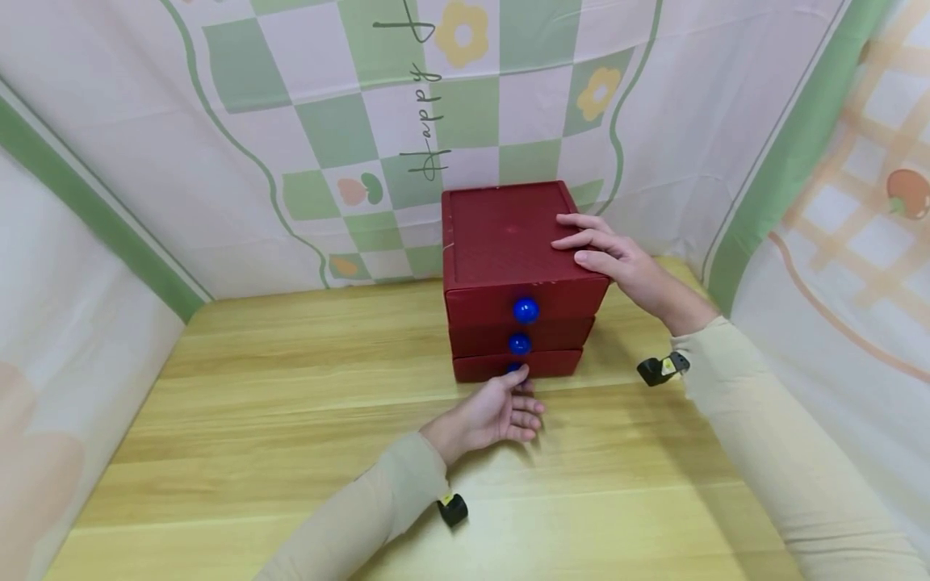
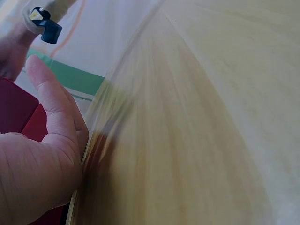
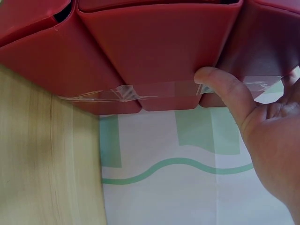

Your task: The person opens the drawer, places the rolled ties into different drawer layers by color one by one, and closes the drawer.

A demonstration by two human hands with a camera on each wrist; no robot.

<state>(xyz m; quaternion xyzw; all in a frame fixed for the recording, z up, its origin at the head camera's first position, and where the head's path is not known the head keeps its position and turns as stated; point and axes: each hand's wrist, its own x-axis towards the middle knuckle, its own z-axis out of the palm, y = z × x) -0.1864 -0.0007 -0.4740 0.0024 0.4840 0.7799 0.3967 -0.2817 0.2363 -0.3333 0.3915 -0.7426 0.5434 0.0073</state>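
A dark red three-drawer box [image 1: 501,234] stands near the back of the table, its drawers stacked and each front bearing a round blue knob. At the lowest front, my left hand [image 1: 494,411] pinches the bottom knob [image 1: 513,368] between thumb and index finger, partly hiding it; the other fingers spread loosely below. My right hand [image 1: 617,254] rests on the box's top right edge with fingers laid over the top. Its thumb [image 3: 222,86] presses the side wall, as the right wrist view shows. Above the bottom knob are the middle knob [image 1: 519,344] and the top knob [image 1: 526,311].
The box stands on a light wooden table [image 1: 305,363]. A green-and-white checked cloth [image 1: 327,121] hangs close behind it, with more cloth at both sides. Clear tape [image 3: 164,89] runs along the box's side. A small black camera [image 1: 452,510] sits at the left wrist.
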